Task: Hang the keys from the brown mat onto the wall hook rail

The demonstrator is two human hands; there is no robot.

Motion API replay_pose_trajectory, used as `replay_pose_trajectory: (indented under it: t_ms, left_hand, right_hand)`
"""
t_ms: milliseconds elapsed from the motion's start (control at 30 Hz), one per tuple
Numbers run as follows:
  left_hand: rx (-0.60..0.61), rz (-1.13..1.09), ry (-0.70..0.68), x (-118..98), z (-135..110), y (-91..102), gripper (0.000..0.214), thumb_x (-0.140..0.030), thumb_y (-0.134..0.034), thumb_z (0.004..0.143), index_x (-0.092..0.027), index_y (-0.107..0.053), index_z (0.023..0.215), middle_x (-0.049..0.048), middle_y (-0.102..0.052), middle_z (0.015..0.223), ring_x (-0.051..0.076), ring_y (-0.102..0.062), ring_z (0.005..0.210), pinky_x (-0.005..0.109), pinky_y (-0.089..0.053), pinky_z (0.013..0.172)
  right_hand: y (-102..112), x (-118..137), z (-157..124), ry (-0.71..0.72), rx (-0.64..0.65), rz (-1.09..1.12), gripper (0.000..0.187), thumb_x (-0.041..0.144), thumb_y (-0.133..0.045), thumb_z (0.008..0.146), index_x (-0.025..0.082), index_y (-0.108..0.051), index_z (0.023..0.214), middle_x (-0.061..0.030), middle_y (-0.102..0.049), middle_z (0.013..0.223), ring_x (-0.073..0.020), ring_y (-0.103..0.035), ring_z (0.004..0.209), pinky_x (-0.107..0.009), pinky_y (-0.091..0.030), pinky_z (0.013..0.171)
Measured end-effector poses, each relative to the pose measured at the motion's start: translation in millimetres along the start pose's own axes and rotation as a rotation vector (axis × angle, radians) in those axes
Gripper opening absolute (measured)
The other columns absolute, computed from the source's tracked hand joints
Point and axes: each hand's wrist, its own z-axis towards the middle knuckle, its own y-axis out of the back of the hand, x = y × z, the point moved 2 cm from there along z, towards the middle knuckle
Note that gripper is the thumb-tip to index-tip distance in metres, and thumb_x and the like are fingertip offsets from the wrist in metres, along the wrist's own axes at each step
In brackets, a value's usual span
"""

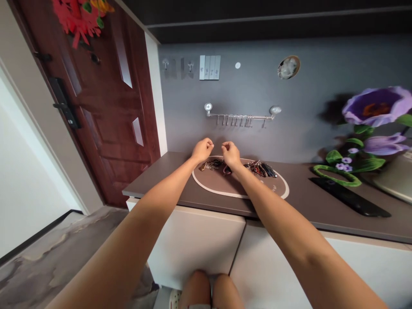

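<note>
A person is standing in an entryway, facing a grey wall [305,73] beside a dark red door [109,107]. A painted purple flower [376,107] is spreading across the wall, and a metal rail with small hooks [240,116] is fixed above the table [154,184], which is topped by white cabinet doors [196,244]. Near the table's far edge, toward the door end, an oval mat [206,184] is lying with two bunches of keys on it. A long black slab [349,198] is resting further along, toward the table's near edge.

As far as the view shows, both bunches are remaining on the mat, while the rail's hooks are too small to tell whether anything is hanging there. The left hand [202,150] is hovering above the left bunch of keys [212,164], and the right hand [231,155] is hovering just beside it, nearer the right bunch of keys [260,170]. On both hands the fingers [209,143] are curling together, with nothing visibly clamped between them.
</note>
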Motion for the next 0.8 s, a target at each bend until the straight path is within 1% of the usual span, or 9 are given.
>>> replay_pose_trajectory:
  t_ms: [67,167,233,300,400,467,633,800]
  left_hand:
    - [0.020,0.104,-0.027,9,-3,-1.7,0.002,-0.018,-0.055,0.073,-0.019,-0.057,0.074,-0.0006,-0.055,0.065,0.011,-0.048,0.063,0.022,-0.037,0.069]
    - [0.117,0.332,-0.120,19,-8,-4.3,0.013,-0.023,-0.050,0.076,-0.018,-0.060,0.084,0.0024,-0.060,0.077,0.013,-0.052,0.071,0.025,-0.040,0.073]
    - [0.204,0.456,-0.181,23,-10,-5.3,0.019,-0.026,-0.048,0.077,-0.018,-0.062,0.088,0.0043,-0.062,0.085,0.014,-0.054,0.076,0.026,-0.041,0.075]
    - [0.279,0.537,-0.200,26,-12,-5.8,0.023,-0.028,-0.048,0.077,-0.018,-0.063,0.091,0.0052,-0.062,0.092,0.015,-0.055,0.080,0.026,-0.042,0.076]
    - [0.366,0.596,-0.207,28,-13,-7.1,0.029,-0.030,-0.047,0.077,-0.020,-0.063,0.098,0.0054,-0.063,0.098,0.017,-0.056,0.087,0.026,-0.041,0.079]
    - [0.410,0.609,-0.192,29,-14,-8.0,0.030,-0.029,-0.047,0.077,-0.020,-0.062,0.101,0.0053,-0.063,0.100,0.017,-0.056,0.087,0.026,-0.041,0.078]
    - [0.483,0.628,-0.116,29,-15,-7.7,0.029,-0.025,-0.047,0.074,-0.021,-0.064,0.097,0.0045,-0.066,0.092,0.015,-0.058,0.076,0.023,-0.041,0.067]
    - [0.518,0.622,-0.124,28,-16,-6.0,0.026,-0.023,-0.046,0.074,-0.018,-0.066,0.091,0.0032,-0.067,0.079,0.012,-0.056,0.062,0.021,-0.038,0.058]
  right_hand:
    - [0,-5,-1,0.083,0.035,-0.115,0.013,0.013,-0.050,0.072,0.017,-0.056,0.082,-0.0030,-0.058,0.081,-0.0136,-0.051,0.078,-0.031,-0.038,0.085]
    - [1,-10,-2,0.204,0.162,-0.418,0.018,0.013,-0.047,0.074,0.014,-0.059,0.088,-0.0082,-0.059,0.090,-0.0167,-0.053,0.086,-0.032,-0.038,0.086]
    - [2,-13,-2,0.242,0.212,-0.565,0.021,0.013,-0.045,0.076,0.013,-0.061,0.090,-0.0099,-0.060,0.092,-0.0173,-0.053,0.087,-0.031,-0.039,0.085]
    - [2,-14,-1,0.251,0.240,-0.650,0.023,0.014,-0.045,0.077,0.014,-0.062,0.091,-0.0099,-0.060,0.093,-0.0170,-0.054,0.087,-0.029,-0.039,0.083]
    - [0,-16,0,0.267,0.290,-0.722,0.024,0.014,-0.046,0.077,0.015,-0.063,0.093,-0.0091,-0.061,0.093,-0.0163,-0.054,0.088,-0.026,-0.039,0.083]
    - [-2,-17,0,0.274,0.316,-0.752,0.024,0.015,-0.046,0.077,0.015,-0.064,0.094,-0.0093,-0.061,0.095,-0.0162,-0.055,0.089,-0.026,-0.039,0.083]
    - [-4,-16,-1,0.253,0.366,-0.800,0.025,0.014,-0.046,0.076,0.015,-0.064,0.094,-0.0100,-0.062,0.098,-0.0175,-0.056,0.089,-0.026,-0.040,0.081]
    - [-6,-14,-3,0.223,0.388,-0.802,0.024,0.016,-0.048,0.076,0.016,-0.065,0.093,-0.0084,-0.064,0.094,-0.0171,-0.058,0.085,-0.025,-0.041,0.075]
